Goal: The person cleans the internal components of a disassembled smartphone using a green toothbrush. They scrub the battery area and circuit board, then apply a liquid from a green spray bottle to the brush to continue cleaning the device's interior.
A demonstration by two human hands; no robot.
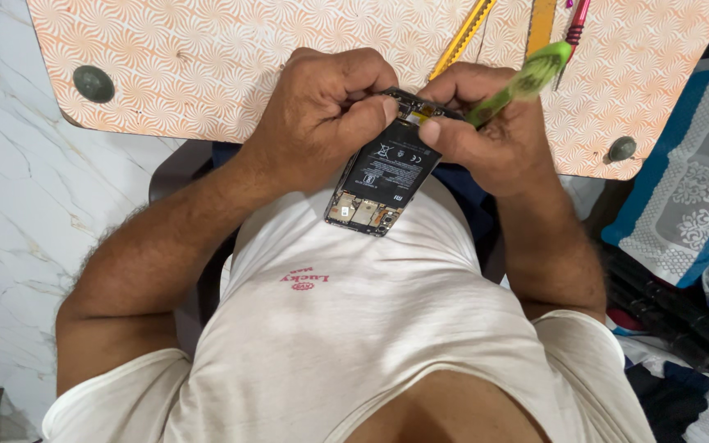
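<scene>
At the far left lies a white marble floor (10, 164), smooth with thin grey veins. Over it juts a flat board that serves as the counter (207, 66), its surface printed with an orange and white fan pattern, its corners rounded, with a round dark bolt head (93, 84) near its left corner and another (621, 148) near its right one.

The left hand (322, 115) is clenched around the far end of a phone (383, 180), thumb pressed on its upper edge. The phone has its back cover off: a flat black rectangular battery fills the middle, and small metal and gold-coloured parts show at its near end. It is held just near of the counter's edge, tilted, above the person's white ribbed vest (354, 328).

The right hand (486, 131) grips the phone's far right corner with the thumb and holds a green translucent plastic tool (527, 78), long and slim, slanting up to the right.

On the counter beyond lie a yellow strip-shaped knife (463, 37), a second yellow flat piece (541, 25) and a thin red-handled tool (576, 29).

At the far right sits a blue and grey patterned cloth (691, 197), and near it a bundle of dark ridged pieces (666, 320).
</scene>
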